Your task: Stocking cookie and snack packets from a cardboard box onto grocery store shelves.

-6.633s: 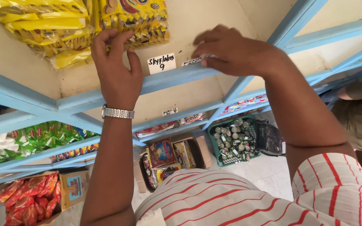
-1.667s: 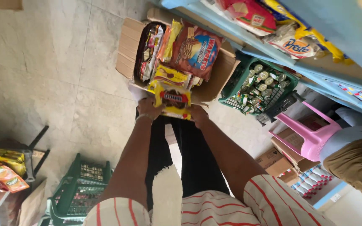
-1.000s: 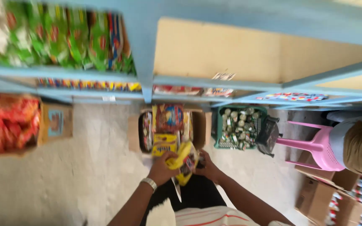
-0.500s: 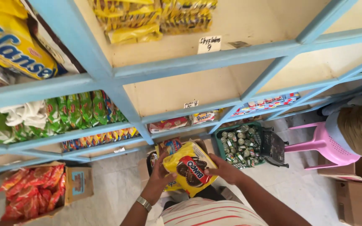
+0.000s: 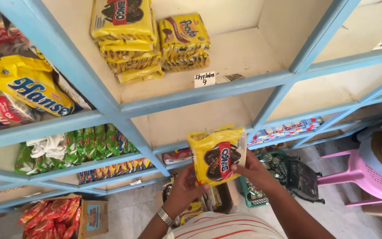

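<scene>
**Both hands raise a stack of biscuit packs toward the shelves**

Clasped from either side, a small stack of yellow biscuit packs (image 5: 217,155) sits between the two hands in the head view. The left hand (image 5: 185,188), with a metal watch at the wrist, closes on the stack's lower left edge; the right hand (image 5: 249,170) wraps the right edge, fingers curled behind it. Both grips are closed on the stack, which is held upright in the air in front of the blue shelf frame (image 5: 191,95), at about the level of the bare middle compartment (image 5: 200,119).

Above that compartment, matching yellow packs are piled on the upper shelf (image 5: 129,40), beside a second pile of yellow packs (image 5: 184,37), with a small handwritten tag (image 5: 204,79) on the shelf edge. Green sachets (image 5: 85,144) fill the bay to the left. A green crate of tins (image 5: 270,177) and a pink plastic chair (image 5: 359,177) stand on the floor below.

Judging by this, the carrying step is in hand: the stack is up but not yet shelved. The next move would call for lifting it clear of the blue rail and sliding it flat beside its like.
</scene>
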